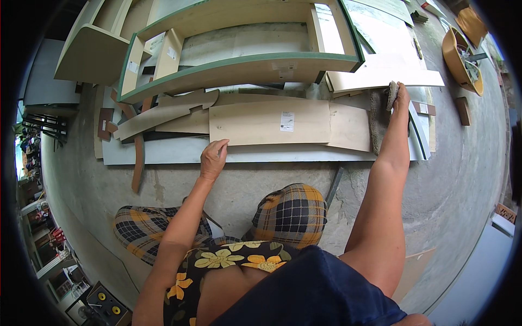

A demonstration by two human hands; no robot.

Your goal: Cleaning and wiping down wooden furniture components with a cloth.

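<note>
– Nearest: dark blue fabric (321, 290), well below the labelled board (250, 124). Where to look for the rag?

– Grey-brown rag (392, 96), past that board's right end, gripped in the right hand (402, 99) at the near edge of a pale plank (375, 81).

– And the fingers?

– On the right, bent around the rag, tips partly hidden. On the left hand (213, 158), curled and bunched at the labelled board's near edge; impossible to tell whether touching.

– Best way to wipe, judging from this?

– Probably keep the rag flat, press evenly, stroke lengthwise, steady the plank.

– Underneath and around?

– Beneath the labelled board, a white panel (179, 156) on concrete floor (467, 168); beyond it, a green-edged frame (234, 75); far right of it, an orange tub (452, 53).
</note>
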